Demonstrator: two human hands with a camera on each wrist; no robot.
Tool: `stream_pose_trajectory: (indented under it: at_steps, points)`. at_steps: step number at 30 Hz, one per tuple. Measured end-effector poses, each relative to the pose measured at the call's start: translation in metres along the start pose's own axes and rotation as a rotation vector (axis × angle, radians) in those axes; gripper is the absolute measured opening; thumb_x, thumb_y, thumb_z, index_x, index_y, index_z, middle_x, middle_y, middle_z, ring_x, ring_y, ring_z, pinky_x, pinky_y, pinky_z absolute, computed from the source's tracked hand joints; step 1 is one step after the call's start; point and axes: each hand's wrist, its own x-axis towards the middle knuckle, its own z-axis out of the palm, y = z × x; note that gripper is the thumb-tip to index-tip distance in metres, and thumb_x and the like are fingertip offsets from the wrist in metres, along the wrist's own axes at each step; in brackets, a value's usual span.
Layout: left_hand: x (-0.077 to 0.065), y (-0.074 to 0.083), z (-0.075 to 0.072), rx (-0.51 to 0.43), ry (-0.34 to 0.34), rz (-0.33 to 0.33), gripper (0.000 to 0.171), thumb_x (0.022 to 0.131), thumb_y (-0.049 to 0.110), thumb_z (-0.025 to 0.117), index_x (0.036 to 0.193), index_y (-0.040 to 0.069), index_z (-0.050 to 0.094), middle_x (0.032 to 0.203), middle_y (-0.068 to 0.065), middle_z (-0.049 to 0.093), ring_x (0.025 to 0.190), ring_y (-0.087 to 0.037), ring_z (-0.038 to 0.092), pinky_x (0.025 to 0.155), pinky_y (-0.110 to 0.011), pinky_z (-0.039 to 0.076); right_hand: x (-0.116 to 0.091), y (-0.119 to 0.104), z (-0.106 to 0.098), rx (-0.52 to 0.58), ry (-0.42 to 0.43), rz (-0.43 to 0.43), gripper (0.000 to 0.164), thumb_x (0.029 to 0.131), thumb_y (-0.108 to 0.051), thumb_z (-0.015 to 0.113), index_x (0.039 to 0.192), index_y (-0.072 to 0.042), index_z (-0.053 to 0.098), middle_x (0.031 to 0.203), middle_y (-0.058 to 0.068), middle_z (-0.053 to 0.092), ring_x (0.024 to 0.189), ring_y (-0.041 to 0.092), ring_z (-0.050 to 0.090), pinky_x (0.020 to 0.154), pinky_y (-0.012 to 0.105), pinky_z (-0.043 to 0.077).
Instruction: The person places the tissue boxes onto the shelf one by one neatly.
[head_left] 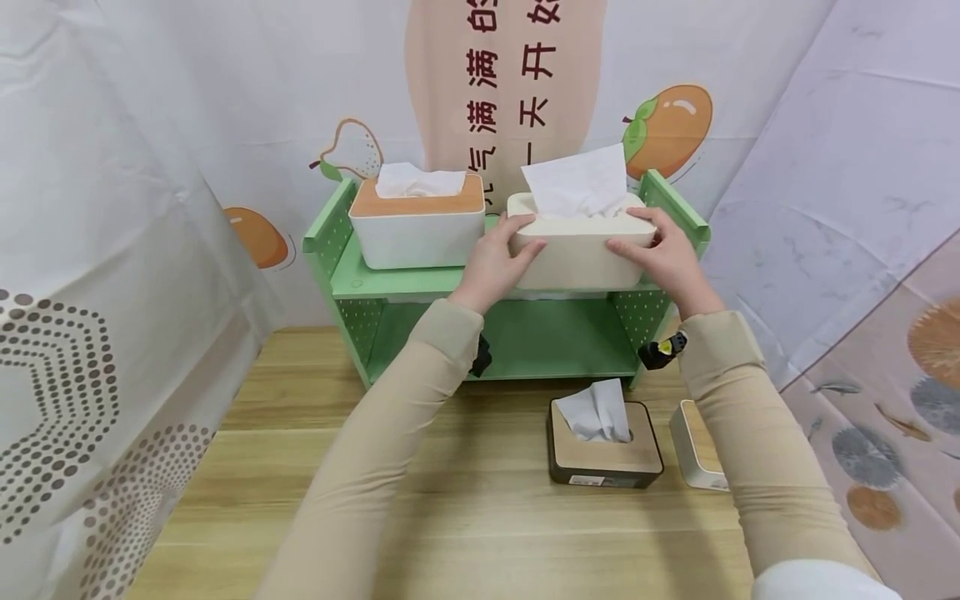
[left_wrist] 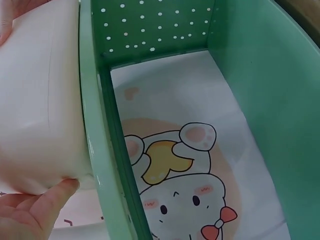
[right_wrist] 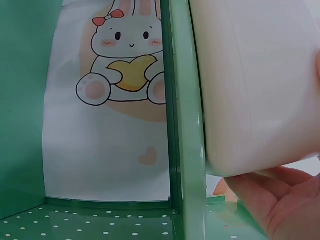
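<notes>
A cream tissue box (head_left: 573, 254) with a white tissue standing up from its top is at the right of the green rack's upper shelf (head_left: 420, 282). My left hand (head_left: 495, 260) grips its left end, and my right hand (head_left: 663, 254) grips the right end, fingers over the top edge and thumbs on the front. In the left wrist view the cream box (left_wrist: 42, 100) lies right along the shelf edge, fingertips at its end. The right wrist view shows the box (right_wrist: 260, 90) against the same shelf, with the right hand (right_wrist: 280, 200) at its end.
Left on the upper shelf stands a white tissue box with a wooden lid (head_left: 418, 229). In front of the rack, a black tissue box with a wooden top (head_left: 607, 450) sits on the wooden table (head_left: 450, 533). A small white-and-wood box (head_left: 693, 446) is partly behind my right sleeve.
</notes>
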Motion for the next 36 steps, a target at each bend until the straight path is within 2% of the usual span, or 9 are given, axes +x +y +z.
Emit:
stream_pose_trajectory:
  at_steps: [17,27,36]
  points:
    - [0.025,-0.005,0.009,-0.036,0.006,-0.079,0.045,0.096,0.033,0.056,0.138,0.020,0.049,0.151,-0.006,0.037,0.145,-0.022,0.020,0.116,-0.037,0.023,0.029,0.006,-0.002,-0.030,0.006,-0.008,0.074,0.084,-0.046,0.068,0.145,-0.020,0.035,0.141,0.020,0.041,0.115,0.024,0.045,0.087,0.030,0.041]
    - [0.034,-0.006,0.010,-0.040,0.009,-0.101,0.045,0.096,0.032,0.055,0.138,0.018,0.048,0.152,-0.009,0.034,0.145,-0.023,0.021,0.116,-0.035,0.023,0.038,0.003,-0.002,-0.037,-0.035,0.017,0.078,0.085,-0.047,0.066,0.148,-0.021,0.029,0.147,0.020,0.035,0.126,0.028,0.040,0.101,0.043,0.036]
    - [0.037,-0.002,0.010,-0.055,0.006,-0.123,0.046,0.096,0.031,0.054,0.139,0.016,0.047,0.153,-0.009,0.032,0.145,-0.023,0.018,0.117,-0.035,0.021,0.041,0.001,-0.002,-0.036,-0.052,0.024,0.079,0.086,-0.046,0.064,0.150,-0.020,0.025,0.151,0.019,0.030,0.131,0.031,0.036,0.106,0.049,0.033]
